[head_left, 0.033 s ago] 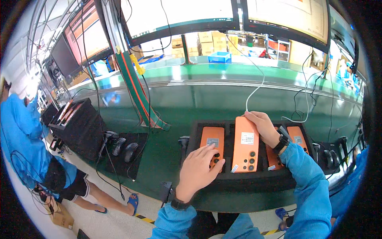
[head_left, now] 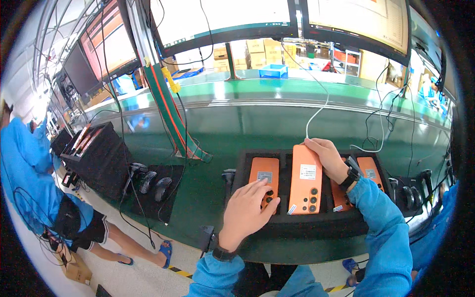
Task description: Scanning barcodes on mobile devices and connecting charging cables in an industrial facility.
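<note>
**Orange on black, green beneath**

The phones [head_left: 306, 179] were orange with white labels, set in a black tray [head_left: 297, 222]. The counter [head_left: 247, 128] was glossy green. Both sleeves [head_left: 381, 222] were bright blue; the cable [head_left: 316, 114] white.

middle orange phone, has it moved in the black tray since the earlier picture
No. The middle orange phone lies in the same slot of the black tray, with the right hand at its top end and the left hand beside it.
</note>
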A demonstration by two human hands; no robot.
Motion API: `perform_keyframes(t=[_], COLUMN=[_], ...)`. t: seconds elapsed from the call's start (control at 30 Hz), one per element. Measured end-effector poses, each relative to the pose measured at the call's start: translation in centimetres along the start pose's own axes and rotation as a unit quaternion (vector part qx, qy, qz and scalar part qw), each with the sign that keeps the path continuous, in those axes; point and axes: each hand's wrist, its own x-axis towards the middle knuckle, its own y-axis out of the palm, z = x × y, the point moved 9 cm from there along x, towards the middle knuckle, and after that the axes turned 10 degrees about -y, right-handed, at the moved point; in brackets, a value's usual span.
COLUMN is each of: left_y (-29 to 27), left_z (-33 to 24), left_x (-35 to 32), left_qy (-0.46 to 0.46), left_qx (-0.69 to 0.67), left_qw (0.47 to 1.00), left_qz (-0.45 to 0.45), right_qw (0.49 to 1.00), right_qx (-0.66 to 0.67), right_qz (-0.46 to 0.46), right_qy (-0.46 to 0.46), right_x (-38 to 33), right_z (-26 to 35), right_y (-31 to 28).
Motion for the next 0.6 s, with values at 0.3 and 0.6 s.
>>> perform_keyframes(t=[0.3, 0.6], left_y=[0.11, 0.03], left_z=[0.06, 0.03], left_x=[-0.07, -0.17], left_qy=[-0.002, 0.005], left_qx=[0.004, 0.003], left_qw=[1.0, 1.0], left_qz=[0.009, -0.004], right_qw=[1.0, 1.0], right_qx=[0.0, -0.004], right_qz=[0.002, 0.0], right_qy=[0.004, -0.003], right_x=[0.13, -0.06], right_z=[-0.49, -0.22], right_y=[-0.39, -0.19])
